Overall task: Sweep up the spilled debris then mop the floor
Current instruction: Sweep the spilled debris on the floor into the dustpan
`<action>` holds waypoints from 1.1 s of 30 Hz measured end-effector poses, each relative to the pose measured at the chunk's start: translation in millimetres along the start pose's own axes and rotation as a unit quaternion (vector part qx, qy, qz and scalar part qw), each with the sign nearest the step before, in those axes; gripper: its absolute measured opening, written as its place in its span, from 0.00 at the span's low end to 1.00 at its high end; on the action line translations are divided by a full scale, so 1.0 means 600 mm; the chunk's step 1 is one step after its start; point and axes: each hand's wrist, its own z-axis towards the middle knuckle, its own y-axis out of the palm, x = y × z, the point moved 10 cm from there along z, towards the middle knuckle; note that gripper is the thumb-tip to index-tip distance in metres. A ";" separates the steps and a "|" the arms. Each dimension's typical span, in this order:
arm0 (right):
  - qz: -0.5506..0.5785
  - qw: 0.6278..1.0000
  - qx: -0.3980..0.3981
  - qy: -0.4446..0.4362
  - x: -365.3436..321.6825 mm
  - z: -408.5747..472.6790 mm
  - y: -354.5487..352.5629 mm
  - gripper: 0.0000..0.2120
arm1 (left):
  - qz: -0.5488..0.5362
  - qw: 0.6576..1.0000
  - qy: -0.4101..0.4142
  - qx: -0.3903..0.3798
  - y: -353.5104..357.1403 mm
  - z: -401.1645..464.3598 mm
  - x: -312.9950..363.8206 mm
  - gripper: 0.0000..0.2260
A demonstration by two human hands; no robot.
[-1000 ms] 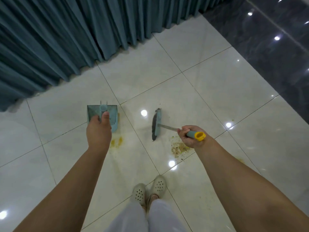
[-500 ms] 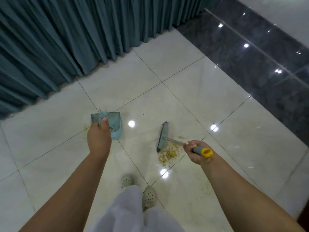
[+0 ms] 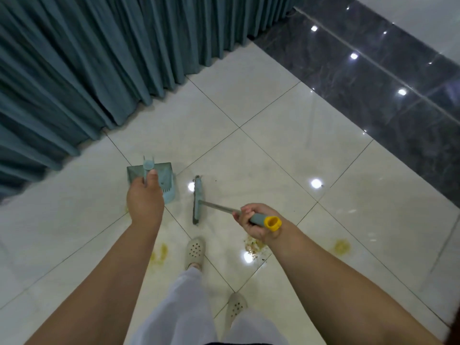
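Far left: teal curtain (image 3: 99,70) along glossy tiles. Then left hand (image 3: 145,202), fingers wrapped around upright handle of teal dustpan (image 3: 166,181), pan on floor. Just beside, broom (image 3: 198,200): head's long axis running away from feet, shaft slanting back-right into right hand (image 3: 256,221), curled around grey grip. Debris (image 3: 254,246) beneath that wrist.

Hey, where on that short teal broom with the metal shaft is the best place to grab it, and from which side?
Grip the teal broom by its padded handle near the yellow end cap, coming from above, as the right hand does. The thin shaft slants up from the floor-level head towards the person, so the thick end is nearest.
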 end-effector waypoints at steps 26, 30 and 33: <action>0.297 0.927 0.121 -0.192 -0.164 -0.011 -0.075 0.10 | 0.077 0.978 0.100 -0.166 0.165 0.177 0.158 0.18; 0.328 0.909 0.128 -0.224 -0.151 -0.051 -0.109 0.16 | 0.089 0.969 0.118 -0.200 0.197 0.149 0.177 0.16; 0.335 0.905 0.137 -0.225 -0.136 -0.060 -0.127 0.21 | 0.098 0.962 0.133 -0.217 0.219 0.127 0.188 0.17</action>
